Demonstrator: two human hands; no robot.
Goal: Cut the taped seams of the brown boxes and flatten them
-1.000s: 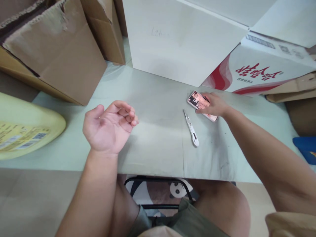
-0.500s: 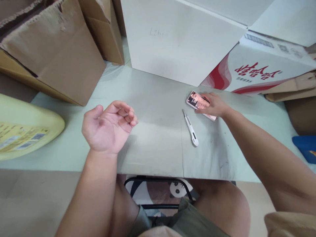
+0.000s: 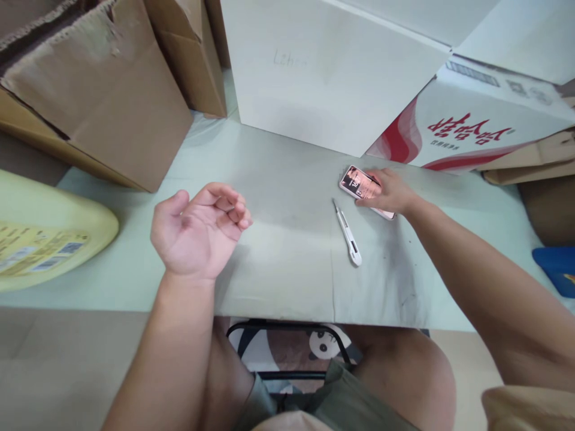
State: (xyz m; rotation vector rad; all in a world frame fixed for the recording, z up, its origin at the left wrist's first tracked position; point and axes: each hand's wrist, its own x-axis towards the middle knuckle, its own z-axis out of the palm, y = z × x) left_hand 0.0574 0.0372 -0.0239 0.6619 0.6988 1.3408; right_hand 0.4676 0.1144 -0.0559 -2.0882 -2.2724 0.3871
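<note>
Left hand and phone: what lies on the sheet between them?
The head view shows only a white utility knife, lying near the phone under the right hand; the left hand is empty.

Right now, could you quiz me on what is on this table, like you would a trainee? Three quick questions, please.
1. True or false: the right hand rests on the phone.
2. What lies just left of the phone? A) white utility knife B) scissors C) tape roll
3. Is the left hand holding anything?

Key:
1. True.
2. A: the white utility knife lies on the grey sheet.
3. No, it is palm up, fingers curled, empty.
</note>
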